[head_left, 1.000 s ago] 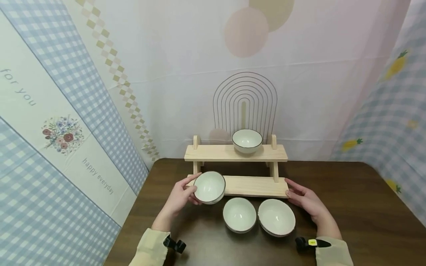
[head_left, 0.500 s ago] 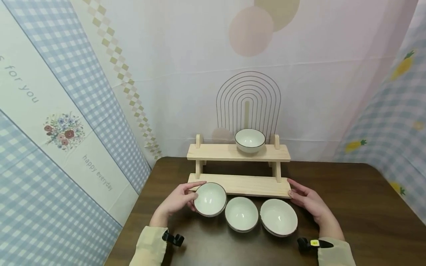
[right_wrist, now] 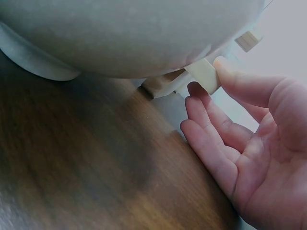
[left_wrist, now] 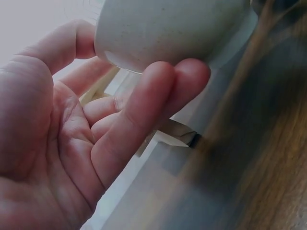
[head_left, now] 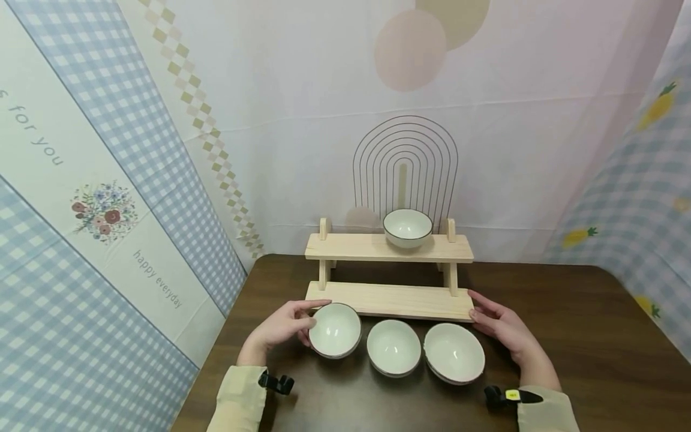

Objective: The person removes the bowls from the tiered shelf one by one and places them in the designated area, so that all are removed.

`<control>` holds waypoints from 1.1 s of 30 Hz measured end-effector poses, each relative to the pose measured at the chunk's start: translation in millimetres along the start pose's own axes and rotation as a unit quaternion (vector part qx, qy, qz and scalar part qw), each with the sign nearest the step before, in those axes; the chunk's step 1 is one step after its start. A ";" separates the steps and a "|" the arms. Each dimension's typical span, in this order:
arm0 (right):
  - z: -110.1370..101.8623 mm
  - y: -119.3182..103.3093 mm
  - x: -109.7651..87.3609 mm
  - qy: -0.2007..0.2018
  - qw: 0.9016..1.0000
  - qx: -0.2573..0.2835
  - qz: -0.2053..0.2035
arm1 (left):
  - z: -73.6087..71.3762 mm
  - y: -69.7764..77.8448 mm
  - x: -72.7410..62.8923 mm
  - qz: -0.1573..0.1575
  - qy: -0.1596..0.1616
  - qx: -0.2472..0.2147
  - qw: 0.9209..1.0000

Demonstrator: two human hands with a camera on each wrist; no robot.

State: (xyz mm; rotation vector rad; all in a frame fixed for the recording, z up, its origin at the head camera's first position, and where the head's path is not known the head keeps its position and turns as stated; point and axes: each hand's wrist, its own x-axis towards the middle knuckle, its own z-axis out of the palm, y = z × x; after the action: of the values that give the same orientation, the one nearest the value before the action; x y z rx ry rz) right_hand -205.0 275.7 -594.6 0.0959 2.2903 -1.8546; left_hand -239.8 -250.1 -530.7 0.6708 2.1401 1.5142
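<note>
A white bowl with a dark rim is in my left hand, at the left of a row in front of the wooden two-tier shelf. In the left wrist view the thumb presses the side of this bowl and fingertips sit under it. My right hand pinches the right end of the shelf's lower board; in the right wrist view its thumb lies on the board's end. Two further bowls, the middle one and the right one, stand on the table between the hands.
Another white bowl stands on the shelf's upper board, right of its middle. The brown table extends to both sides. A patterned cloth backdrop hangs behind the shelf, with checked cloth at the left.
My left hand has brought its bowl from over the lower board toward the front, down into line with the other two, then slightly left. The right hand keeps its hold on the shelf.
</note>
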 end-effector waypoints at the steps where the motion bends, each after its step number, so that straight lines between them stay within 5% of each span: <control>1: 0.0 -0.3 -0.1 0.000 1.000 0.000 0.000 | -0.3 -0.3 -0.2 -0.001 -0.002 -0.001 1.000; 33: 34.3 3.0 -46.7 0.038 0.999 0.013 0.008 | -10.5 -10.9 -21.0 -0.009 -0.113 0.015 0.993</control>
State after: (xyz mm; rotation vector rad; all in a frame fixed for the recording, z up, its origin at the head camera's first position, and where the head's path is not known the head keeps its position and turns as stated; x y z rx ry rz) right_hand -155.0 246.3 -595.4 0.1898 2.3070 -1.9052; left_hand -231.0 -273.8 -536.3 0.7904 1.9949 1.3295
